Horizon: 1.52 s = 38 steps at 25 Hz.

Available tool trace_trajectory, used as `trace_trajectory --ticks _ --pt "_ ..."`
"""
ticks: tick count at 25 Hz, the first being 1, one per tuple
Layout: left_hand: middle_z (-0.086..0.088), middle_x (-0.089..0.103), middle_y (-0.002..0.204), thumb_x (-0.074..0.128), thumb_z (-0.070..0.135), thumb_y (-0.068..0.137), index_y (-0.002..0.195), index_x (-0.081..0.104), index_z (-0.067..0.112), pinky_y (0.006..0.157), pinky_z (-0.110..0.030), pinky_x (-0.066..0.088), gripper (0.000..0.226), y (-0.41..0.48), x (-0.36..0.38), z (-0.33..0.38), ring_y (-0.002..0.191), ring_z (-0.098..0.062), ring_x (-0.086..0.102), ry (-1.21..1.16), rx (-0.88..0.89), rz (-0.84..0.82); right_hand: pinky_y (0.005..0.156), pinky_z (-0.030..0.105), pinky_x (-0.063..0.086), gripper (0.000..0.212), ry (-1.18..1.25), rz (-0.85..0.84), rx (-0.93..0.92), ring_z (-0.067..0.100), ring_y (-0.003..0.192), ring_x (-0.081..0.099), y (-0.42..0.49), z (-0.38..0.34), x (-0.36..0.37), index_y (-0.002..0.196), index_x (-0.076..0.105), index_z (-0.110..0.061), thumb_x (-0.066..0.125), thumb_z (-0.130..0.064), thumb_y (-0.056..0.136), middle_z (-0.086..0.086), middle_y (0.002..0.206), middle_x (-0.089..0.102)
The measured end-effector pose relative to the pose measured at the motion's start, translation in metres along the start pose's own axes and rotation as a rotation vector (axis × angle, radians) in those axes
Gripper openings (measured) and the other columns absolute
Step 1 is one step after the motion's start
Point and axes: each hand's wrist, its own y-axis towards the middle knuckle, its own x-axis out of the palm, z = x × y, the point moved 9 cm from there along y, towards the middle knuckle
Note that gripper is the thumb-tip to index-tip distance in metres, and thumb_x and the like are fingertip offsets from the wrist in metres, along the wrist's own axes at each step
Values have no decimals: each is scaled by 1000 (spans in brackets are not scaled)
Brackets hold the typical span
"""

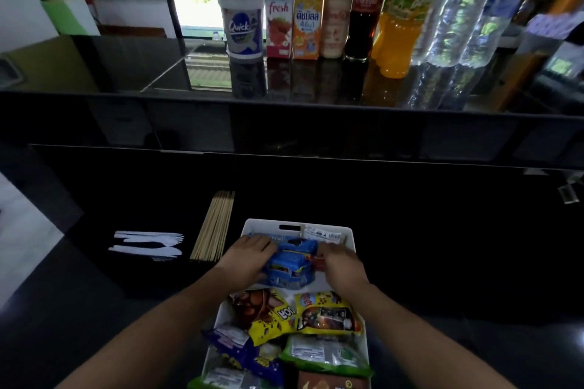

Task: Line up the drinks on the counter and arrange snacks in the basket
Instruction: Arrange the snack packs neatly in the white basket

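Lower desk [442, 230], far left: white plastic cutlery [148, 245] and a bundle of wooden skewers [215, 226], laid side by side outside the basket, probably kept apart as non-snacks.

Centre: white basket [297, 224]. The left hand [249, 257] has its fingers curled over the left end of the blue packets [290, 265]. The right hand [343, 262] has its fingers bent down onto the right end. The stack is held from both ends, likely to square it against the basket's far wall. Yellow bags [303, 313] and other snacks fill the near part.

Upper desk: Quick cup [243, 25], strawberry carton [278, 20], orange carton [308, 22], milk bottle [336, 6], cola bottle [365, 9], orange juice bottle [401, 16], water bottles [467, 6]. They stand upright, close together, shortest to tallest. The drinks look done; the snacks are under way.
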Motion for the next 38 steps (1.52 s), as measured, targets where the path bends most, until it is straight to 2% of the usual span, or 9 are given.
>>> trace_trajectory --ticks 8,10,12,14,17,21,26,33,38 --pt "3 64 100 84 49 45 109 60 23 78 -26 52 73 -6 -5 4 92 -18 65 -36 48 74 102 33 37 50 -37 66 -24 27 128 46 1 0 -4 137 43 -18 48 -7 89 9 137 51" --pt "2 65 99 85 47 42 106 63 22 77 -25 52 72 0 -6 1 91 -19 65 -48 16 78 91 31 48 49 -9 158 -49 29 114 60 -5 -4 -19 124 59 -14 67 -5 77 11 119 63" --pt "1 65 98 85 45 40 104 65 22 77 -25 52 71 4 -6 -2 91 -20 66 -46 -12 77 69 26 57 52 -57 205 -80 26 84 71 -10 -8 -26 95 75 -16 88 -6 46 7 88 72" --pt "1 65 98 84 44 40 104 66 22 78 -25 52 70 4 -6 -2 91 -20 66 -54 -34 80 63 24 57 54 -90 235 -75 23 75 72 -11 -8 -28 85 77 -19 92 -11 33 2 79 73" --pt "3 65 99 82 45 43 107 65 24 79 -25 52 69 0 -7 -1 93 -18 65 -76 -62 81 71 25 56 52 -103 182 -41 23 85 71 -11 -5 -25 93 76 -21 90 -17 43 1 88 73" --pt "3 65 104 80 49 51 112 64 24 84 -28 52 68 -5 -18 1 99 -18 65 -70 -78 93 103 34 40 52 -81 83 -37 30 126 51 -8 -4 -13 133 54 -18 59 -11 82 9 131 58" --pt "2 65 107 77 49 61 116 62 24 88 -31 51 62 -11 -31 4 104 -19 63 -33 -108 89 105 34 35 54 -76 75 -28 26 135 39 -15 -2 -11 141 42 -21 50 -9 88 7 142 47" --pt "0 64 109 73 45 71 116 61 21 86 -30 49 53 -27 -53 8 105 -21 62 -59 -149 157 103 33 35 42 -13 163 -14 22 133 39 -32 -8 -38 137 45 -27 44 -22 95 -1 141 47" --pt "2 50 127 56 48 87 129 49 26 96 -30 36 48 -42 -42 8 122 -18 44 -214 -202 40 97 34 41 28 124 123 -55 19 115 52 -47 -37 -50 122 59 -25 44 -29 98 -2 124 58"
